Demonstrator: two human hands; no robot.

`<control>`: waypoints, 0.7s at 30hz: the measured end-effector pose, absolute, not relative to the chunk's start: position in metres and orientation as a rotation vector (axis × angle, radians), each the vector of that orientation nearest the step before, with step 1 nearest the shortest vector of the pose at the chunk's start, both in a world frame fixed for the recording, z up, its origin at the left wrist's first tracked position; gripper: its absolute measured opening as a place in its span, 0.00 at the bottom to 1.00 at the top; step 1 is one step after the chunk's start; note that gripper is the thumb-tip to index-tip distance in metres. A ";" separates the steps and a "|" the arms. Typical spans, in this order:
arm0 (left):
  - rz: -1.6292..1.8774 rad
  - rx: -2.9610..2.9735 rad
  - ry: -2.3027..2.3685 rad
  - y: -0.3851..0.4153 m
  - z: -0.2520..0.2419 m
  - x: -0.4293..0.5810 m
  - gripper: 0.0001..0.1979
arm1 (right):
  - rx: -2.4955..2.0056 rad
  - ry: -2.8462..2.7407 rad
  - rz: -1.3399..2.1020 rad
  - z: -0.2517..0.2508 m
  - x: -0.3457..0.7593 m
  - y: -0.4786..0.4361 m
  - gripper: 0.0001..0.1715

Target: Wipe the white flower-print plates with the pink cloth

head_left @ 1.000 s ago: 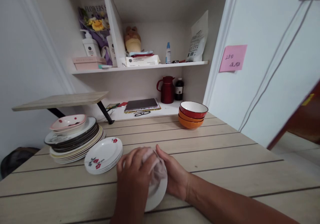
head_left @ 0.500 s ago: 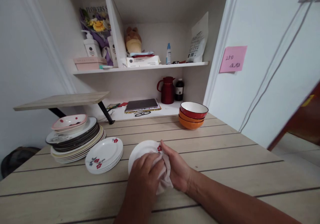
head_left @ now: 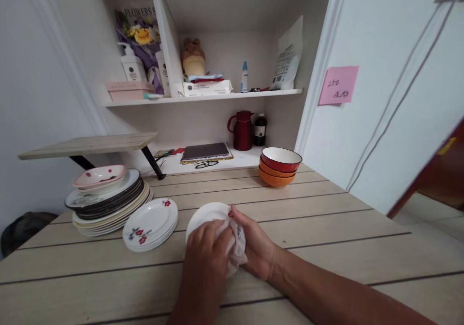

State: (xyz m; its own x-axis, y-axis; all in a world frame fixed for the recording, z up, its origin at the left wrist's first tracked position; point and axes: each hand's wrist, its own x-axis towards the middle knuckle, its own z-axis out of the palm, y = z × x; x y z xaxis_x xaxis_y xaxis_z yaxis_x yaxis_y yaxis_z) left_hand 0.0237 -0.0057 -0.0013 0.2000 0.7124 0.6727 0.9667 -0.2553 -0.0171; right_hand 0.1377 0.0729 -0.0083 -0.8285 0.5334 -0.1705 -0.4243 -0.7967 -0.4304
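A white plate (head_left: 206,212) with a red flower near its rim is held above the table in front of me. My right hand (head_left: 260,248) grips its right edge, the thumb on the upper rim. My left hand (head_left: 207,247) is closed on a crumpled pale cloth (head_left: 237,247) and presses it against the plate's face. Both hands and the cloth hide much of the plate. Left of them, several matching flowered plates (head_left: 154,221) lie in a neat stack on the wooden table (head_left: 326,262).
A taller stack of mixed plates (head_left: 112,204) with spotted dishes (head_left: 99,176) on top stands far left, beside a small raised shelf (head_left: 90,144). Red and orange bowls (head_left: 278,170) are nested at the back right. Behind them are a red jug (head_left: 242,131) and a laptop (head_left: 205,151).
My left hand has slid the cloth slightly left and up across the plate, and the cloth's folds have shifted. My right hand keeps its grip on the plate, almost in place.
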 end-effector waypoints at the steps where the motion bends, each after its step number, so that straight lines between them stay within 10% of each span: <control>1: -0.793 -2.083 -1.514 -0.006 -0.002 0.026 0.15 | -0.405 -0.512 2.563 -0.009 0.138 0.072 0.27; 21: -0.895 -2.141 -1.620 -0.007 0.002 0.028 0.13 | -0.422 -0.481 2.575 -0.006 0.140 0.070 0.26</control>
